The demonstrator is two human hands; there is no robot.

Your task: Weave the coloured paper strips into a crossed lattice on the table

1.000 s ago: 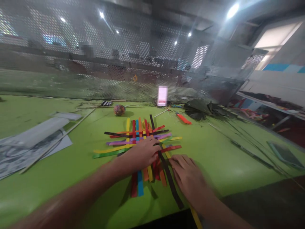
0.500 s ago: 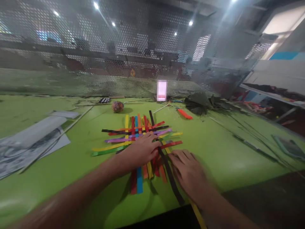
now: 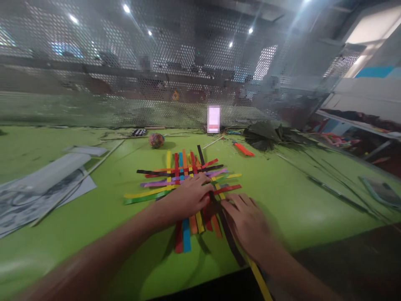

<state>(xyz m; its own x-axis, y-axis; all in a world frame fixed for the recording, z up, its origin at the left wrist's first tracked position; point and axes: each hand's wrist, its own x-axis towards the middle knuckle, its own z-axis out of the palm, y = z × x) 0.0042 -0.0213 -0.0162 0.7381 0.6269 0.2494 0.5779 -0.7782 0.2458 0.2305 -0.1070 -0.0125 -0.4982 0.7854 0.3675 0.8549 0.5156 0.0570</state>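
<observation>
Woven strips (image 3: 181, 172): under left grip (image 3: 192, 194), fingers together, pinch undeterminable. Right grip (image 3: 246, 217): fingertips on yellow strip (image 3: 260, 281), pinch likewise; black strip (image 3: 230, 237) now nearer it. Beneath, green counter (image 3: 300, 200); beyond, perforated screen (image 3: 194, 90).

Left hand (image 3: 192, 194) on weave of coloured strips (image 3: 181, 172), fingers bent. Right hand (image 3: 242, 215) just beside, fingers at yellow strip (image 3: 259, 278); grip unclear. Yellow strip shows again below right wrist, past near edge of green tabletop (image 3: 131, 242). Dark brown strip (image 3: 231, 239) slants nearward between hands. Beyond weave: multicoloured ball (image 3: 156, 141), orange-red piece (image 3: 244, 149), dark fan-shaped leaf (image 3: 261, 136). At left, pale stick (image 3: 78, 180) across papers (image 3: 72, 192). Far right, phone (image 3: 380, 190). Perforated screen (image 3: 188, 88) behind.
</observation>
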